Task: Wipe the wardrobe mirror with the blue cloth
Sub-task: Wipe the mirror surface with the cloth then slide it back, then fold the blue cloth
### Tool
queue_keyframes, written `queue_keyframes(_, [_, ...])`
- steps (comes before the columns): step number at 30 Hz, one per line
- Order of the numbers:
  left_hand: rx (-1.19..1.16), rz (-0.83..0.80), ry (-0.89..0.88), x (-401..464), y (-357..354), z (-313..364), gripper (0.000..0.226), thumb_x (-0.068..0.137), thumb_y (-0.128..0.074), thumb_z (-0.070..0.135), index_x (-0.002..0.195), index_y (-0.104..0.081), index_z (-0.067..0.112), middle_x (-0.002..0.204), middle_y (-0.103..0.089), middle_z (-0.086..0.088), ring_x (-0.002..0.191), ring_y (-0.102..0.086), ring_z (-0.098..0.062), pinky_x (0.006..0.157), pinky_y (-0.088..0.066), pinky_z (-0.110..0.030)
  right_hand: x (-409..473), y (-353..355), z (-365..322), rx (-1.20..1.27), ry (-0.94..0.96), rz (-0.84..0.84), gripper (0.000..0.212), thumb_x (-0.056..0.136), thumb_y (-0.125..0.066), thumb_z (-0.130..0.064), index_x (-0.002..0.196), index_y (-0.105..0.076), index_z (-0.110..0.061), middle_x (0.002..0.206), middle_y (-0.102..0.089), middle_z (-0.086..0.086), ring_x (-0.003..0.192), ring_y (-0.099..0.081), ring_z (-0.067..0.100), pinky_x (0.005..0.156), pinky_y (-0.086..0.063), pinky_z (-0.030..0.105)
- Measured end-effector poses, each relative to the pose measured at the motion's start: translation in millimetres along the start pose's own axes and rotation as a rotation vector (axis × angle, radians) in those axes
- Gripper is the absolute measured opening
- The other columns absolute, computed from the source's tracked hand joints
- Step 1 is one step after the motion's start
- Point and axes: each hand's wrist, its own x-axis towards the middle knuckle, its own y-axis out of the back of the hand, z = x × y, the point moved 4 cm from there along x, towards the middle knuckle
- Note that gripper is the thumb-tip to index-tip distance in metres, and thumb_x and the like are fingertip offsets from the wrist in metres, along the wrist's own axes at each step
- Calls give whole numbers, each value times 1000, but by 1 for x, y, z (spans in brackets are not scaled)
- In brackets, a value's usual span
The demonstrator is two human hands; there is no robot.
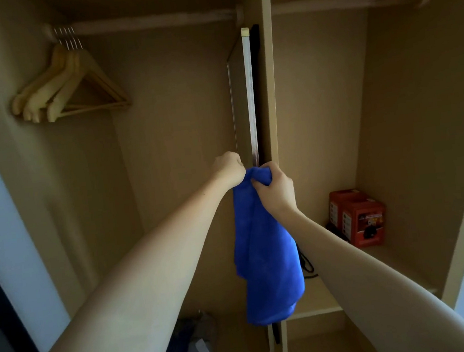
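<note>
The wardrobe mirror (249, 92) is a tall narrow panel standing edge-on against the central divider, its glass face turned left and seen at a steep angle. My right hand (277, 192) grips the bunched top of the blue cloth (266, 258), which hangs down in front of the divider. My left hand (229, 168) is curled into a fist just left of the mirror's lower edge, and its fingers meet the cloth's top corner and seem to pinch it. The lower part of the mirror is hidden behind my hands and the cloth.
Several wooden hangers (70, 84) hang from the rail (149, 21) in the left compartment. An orange box (358, 218) and a black cable (307, 262) sit on the right shelf (319, 296). A bag (193, 351) lies on the wardrobe floor.
</note>
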Motion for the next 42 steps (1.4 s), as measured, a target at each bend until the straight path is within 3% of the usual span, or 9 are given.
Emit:
queue_keyframes(3, [-159, -139, -63, -23, -2, -10, 31, 93, -41, 1, 109, -63, 13, 109, -62, -6, 97, -59, -23, 79, -52, -34, -11, 5, -3, 86, -62, -9, 7, 90, -61, -19, 97, -57, -21, 89, -67, -3, 82, -64, 12, 62, -53, 23])
queue_keyframes(7, [-229, -264, -41, -58, -4, -18, 15, 88, -46, 1, 91, -54, 12, 87, -56, -4, 79, -52, -18, 66, -41, -28, -33, 4, -4, 131, -97, -52, 9, 91, -63, -22, 98, -58, -21, 90, -67, -3, 83, -65, 13, 64, -55, 26])
queue_keyframes(11, [-335, -257, 77, -85, -3, -34, 11, 84, -57, 13, 90, -49, 15, 90, -54, -5, 82, -51, -21, 69, -41, -33, -58, 0, -5, 165, -104, -105, 12, 92, -64, -23, 98, -56, -17, 89, -66, -2, 79, -64, 11, 57, -48, 19])
queue_keyframes(17, [-431, -202, 188, -128, -10, -63, 25, 88, -66, 14, 111, -60, 7, 104, -65, -7, 93, -61, -19, 73, -50, -29, -97, -13, 3, 219, -166, -233, 20, 91, -67, -33, 99, -57, -18, 92, -68, 1, 85, -66, 15, 70, -56, 32])
queue_keyframes(24, [-352, -60, 243, -163, -9, -105, 7, 89, -60, 10, 95, -60, 6, 90, -61, -6, 82, -55, -19, 76, -48, -33, -135, -33, 36, 51, -205, -467, 56, 69, -83, -49, 111, -58, -21, 102, -67, -2, 91, -65, 13, 72, -53, 28])
queue_keyframes(27, [-295, -61, 234, -169, -11, -120, 7, 88, -57, 11, 86, -52, 15, 83, -57, -3, 74, -50, -19, 69, -43, -33, -146, -45, 43, -49, -205, -537, 52, 67, -85, -45, 104, -59, -18, 97, -67, -1, 87, -65, 16, 74, -54, 33])
queue_keyframes(32, [-199, -37, 170, -168, -13, -136, 15, 87, -49, 5, 79, -46, 18, 77, -51, -1, 69, -41, -18, 63, -37, -31, -153, -64, 47, -131, -213, -509, 36, 77, -80, -34, 101, -58, -17, 91, -63, 1, 79, -62, 18, 59, -44, 25])
queue_keyframes(35, [-142, -6, 100, -165, -8, -142, 16, 85, -52, 1, 81, -52, 16, 80, -60, -4, 71, -49, -18, 64, -42, -32, -153, -73, 54, -215, -229, -481, 28, 83, -74, -32, 97, -57, -14, 88, -63, 4, 83, -63, 25, 63, -48, 33])
queue_keyframes(42, [-299, -117, 95, -164, -7, -162, 15, 90, -54, 3, 102, -58, 11, 92, -64, -11, 74, -57, -22, 65, -55, -41, -156, -78, 55, -315, -202, -379, 40, 84, -73, -39, 96, -49, -10, 88, -56, 1, 75, -54, 20, 59, -39, 31])
